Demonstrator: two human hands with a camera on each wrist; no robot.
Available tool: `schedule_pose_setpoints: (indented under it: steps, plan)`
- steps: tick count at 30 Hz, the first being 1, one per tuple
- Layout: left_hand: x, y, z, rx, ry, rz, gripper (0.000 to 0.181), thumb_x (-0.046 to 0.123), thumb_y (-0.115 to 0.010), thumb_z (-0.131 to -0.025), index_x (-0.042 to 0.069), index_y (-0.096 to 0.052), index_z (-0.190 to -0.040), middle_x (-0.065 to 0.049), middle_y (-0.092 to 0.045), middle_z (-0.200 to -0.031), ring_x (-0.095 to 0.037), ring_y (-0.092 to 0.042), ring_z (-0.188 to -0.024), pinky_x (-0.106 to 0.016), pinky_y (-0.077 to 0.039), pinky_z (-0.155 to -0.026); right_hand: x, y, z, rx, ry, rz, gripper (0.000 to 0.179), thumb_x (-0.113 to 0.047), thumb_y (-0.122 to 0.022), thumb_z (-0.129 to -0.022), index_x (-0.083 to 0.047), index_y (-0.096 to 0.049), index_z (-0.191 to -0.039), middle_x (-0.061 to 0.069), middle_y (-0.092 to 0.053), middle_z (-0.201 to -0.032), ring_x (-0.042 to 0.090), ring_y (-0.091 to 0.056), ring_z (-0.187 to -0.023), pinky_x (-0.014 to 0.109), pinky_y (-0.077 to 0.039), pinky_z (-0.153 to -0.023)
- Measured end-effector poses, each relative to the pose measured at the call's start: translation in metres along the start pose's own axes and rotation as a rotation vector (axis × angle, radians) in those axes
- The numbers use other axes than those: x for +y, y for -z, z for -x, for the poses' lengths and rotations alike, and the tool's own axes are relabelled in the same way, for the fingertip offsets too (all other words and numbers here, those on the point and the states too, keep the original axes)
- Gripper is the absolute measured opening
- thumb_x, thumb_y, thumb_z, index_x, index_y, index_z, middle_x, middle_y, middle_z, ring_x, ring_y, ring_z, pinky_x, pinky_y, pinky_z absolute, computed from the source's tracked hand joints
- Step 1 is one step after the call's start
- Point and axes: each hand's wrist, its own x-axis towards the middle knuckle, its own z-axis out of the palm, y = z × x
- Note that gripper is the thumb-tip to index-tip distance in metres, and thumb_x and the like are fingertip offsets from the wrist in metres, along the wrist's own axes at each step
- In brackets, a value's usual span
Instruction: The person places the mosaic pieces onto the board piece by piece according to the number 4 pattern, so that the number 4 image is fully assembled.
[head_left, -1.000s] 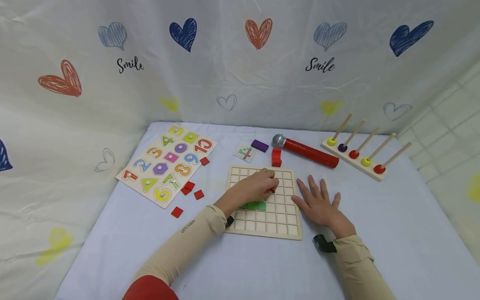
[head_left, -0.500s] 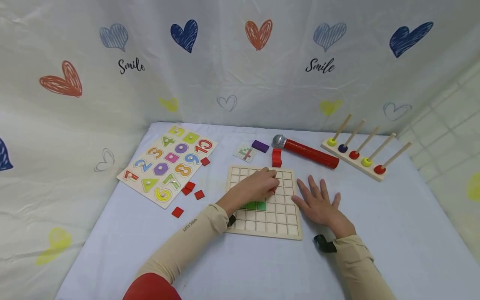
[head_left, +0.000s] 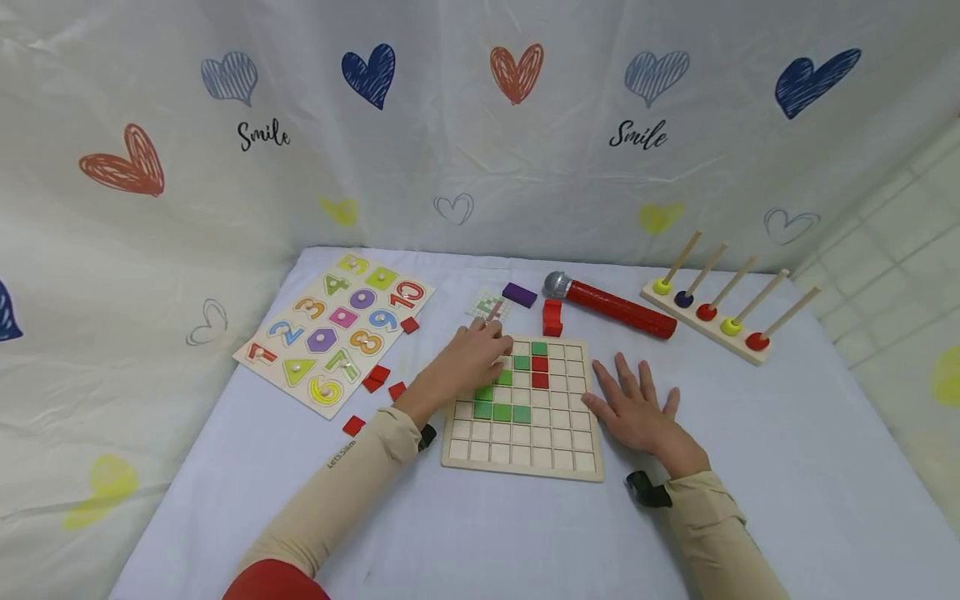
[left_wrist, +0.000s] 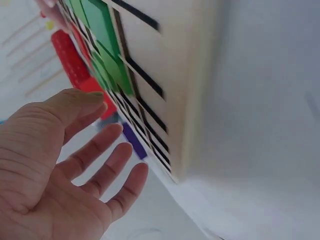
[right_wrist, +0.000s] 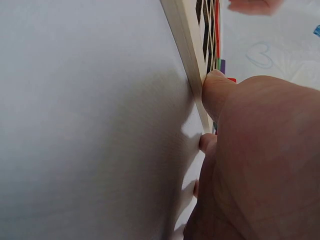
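My left hand is over the upper left part of a wooden grid board, its fingers loosely bent. Nothing is between thumb and fingers in the left wrist view, where the hand hangs beside the board's edge. Green square tiles fill several cells, and two red square tiles sit one below the other on the board. My right hand lies flat and spread on the table just right of the board. In the right wrist view its thumb touches the board's edge.
Several loose red tiles lie left of the board, near a number puzzle. Behind the board are a small pattern card, a purple block, red pieces, a red microphone and a peg stand.
My left hand has let go of a red tile, which now sits in the board, and has moved left. The tiles it covered show. My right hand has stayed put.
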Motion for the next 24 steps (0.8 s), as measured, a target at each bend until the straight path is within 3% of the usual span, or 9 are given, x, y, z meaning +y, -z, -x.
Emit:
schedule_pose_setpoints:
  steps: [5, 9, 16, 20, 24]
  plan:
    - [-0.020, 0.006, 0.012, 0.023, 0.099, 0.068, 0.020, 0.021, -0.070, -0.105, 0.015, -0.071, -0.124, -0.009, -0.063, -0.131, -0.030, -0.051, -0.122, -0.049, -0.049, -0.101, -0.001, 0.001, 0.002, 0.002, -0.003, -0.006, 0.096, -0.082, -0.031, -0.101, -0.022, -0.010, -0.173, 0.019, 0.014, -0.180, 0.053, 0.025, -0.161, 0.082, 0.029, -0.111]
    - [-0.037, 0.010, 0.020, 0.083, 0.155, 0.086, 0.020, 0.014, -0.071, -0.103, 0.011, -0.071, -0.122, -0.011, -0.064, -0.126, -0.032, -0.052, -0.119, -0.048, -0.050, -0.098, -0.002, 0.001, 0.003, 0.003, 0.004, -0.014, 0.097, -0.082, -0.032, -0.100, -0.022, -0.011, -0.173, 0.020, 0.013, -0.179, 0.054, 0.024, -0.161, 0.083, 0.029, -0.110]
    - [-0.065, 0.024, 0.033, 0.170, 0.385, 0.116, 0.021, 0.001, -0.070, -0.097, 0.003, -0.068, -0.117, -0.020, -0.060, -0.124, -0.041, -0.049, -0.121, -0.054, -0.051, -0.096, -0.005, 0.002, 0.004, 0.005, 0.004, -0.022, 0.095, -0.080, -0.034, -0.101, -0.023, -0.011, -0.173, 0.019, 0.012, -0.180, 0.052, 0.025, -0.161, 0.083, 0.027, -0.112]
    - [-0.077, 0.027, 0.035, 0.152, 0.449, 0.082, 0.020, -0.001, -0.066, -0.100, -0.001, -0.068, -0.119, -0.026, -0.059, -0.134, -0.046, -0.050, -0.128, -0.056, -0.052, -0.103, -0.003, 0.000, 0.003, 0.008, -0.007, -0.006, 0.097, -0.082, -0.033, -0.101, -0.020, -0.011, -0.173, 0.020, 0.012, -0.180, 0.053, 0.024, -0.161, 0.082, 0.028, -0.112]
    - [-0.082, 0.026, 0.034, 0.111, 0.461, 0.034, 0.017, 0.001, -0.062, -0.104, -0.004, -0.070, -0.119, -0.028, -0.060, -0.135, -0.045, -0.056, -0.123, -0.053, -0.054, -0.104, -0.001, -0.002, 0.002, 0.009, -0.005, -0.002, 0.102, -0.086, -0.032, -0.098, -0.019, -0.011, -0.173, 0.022, 0.011, -0.179, 0.055, 0.023, -0.161, 0.083, 0.029, -0.111]
